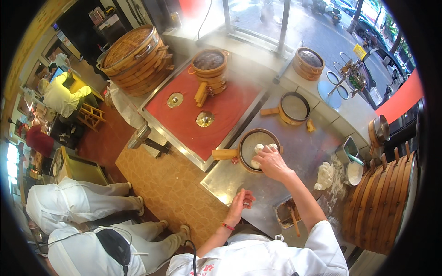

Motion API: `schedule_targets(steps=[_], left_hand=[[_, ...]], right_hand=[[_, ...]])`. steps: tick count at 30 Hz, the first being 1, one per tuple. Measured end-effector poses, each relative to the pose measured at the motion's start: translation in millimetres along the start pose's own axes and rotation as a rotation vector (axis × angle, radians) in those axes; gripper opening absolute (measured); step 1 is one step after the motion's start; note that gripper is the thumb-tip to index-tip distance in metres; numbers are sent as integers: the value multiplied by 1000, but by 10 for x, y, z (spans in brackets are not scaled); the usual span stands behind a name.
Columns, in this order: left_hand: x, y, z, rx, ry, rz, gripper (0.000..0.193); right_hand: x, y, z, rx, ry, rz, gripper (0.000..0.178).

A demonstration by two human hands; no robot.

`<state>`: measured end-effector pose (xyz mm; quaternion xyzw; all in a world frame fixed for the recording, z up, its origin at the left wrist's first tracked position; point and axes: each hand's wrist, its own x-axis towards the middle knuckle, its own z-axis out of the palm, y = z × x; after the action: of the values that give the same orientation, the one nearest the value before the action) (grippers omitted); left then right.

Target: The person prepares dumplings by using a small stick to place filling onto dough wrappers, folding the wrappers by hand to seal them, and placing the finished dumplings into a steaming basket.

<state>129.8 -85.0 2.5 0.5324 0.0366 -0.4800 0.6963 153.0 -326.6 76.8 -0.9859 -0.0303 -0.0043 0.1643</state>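
My right hand (273, 164) reaches into a small round bamboo steamer (247, 139) with a wooden handle, its fingers closed around a small white bun (255, 163). Two more white buns (259, 148) show just beyond my fingertips, on the pale liner. Part of the steamer's inside is hidden behind my hand. My left hand (240, 205) hangs by the near edge of the steel counter (221, 184), below the steamer. Its fingers are loosely bent and apart, with nothing in them. A red bracelet (228, 226) circles that wrist.
Another handled steamer (295, 108) sits farther back. Steam rises around stacked steamers (209, 64) on the red stovetop (184, 124). To the right are dough (325, 176), a white bowl (354, 174) and a tall steamer stack (380, 202). A tray of filling (286, 214) lies near me. Co-workers (69, 202) stand left.
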Motion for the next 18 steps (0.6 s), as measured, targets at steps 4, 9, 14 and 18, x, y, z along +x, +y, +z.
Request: schedule_targets(steps=[4, 9, 14, 18], left_hand=[[7, -52, 0, 2, -27, -18, 50], [-26, 8, 30, 9, -1, -19, 50], [18, -46, 11, -9, -4, -26, 49], [23, -61, 104, 1, -3, -51, 48]], right_hand=[[105, 51, 70, 110, -28, -95, 37], [-41, 74, 21, 205, 257, -21, 43], [-248, 9, -34, 5, 230, 137, 39], [-150, 38, 63, -74, 158, 83, 21]])
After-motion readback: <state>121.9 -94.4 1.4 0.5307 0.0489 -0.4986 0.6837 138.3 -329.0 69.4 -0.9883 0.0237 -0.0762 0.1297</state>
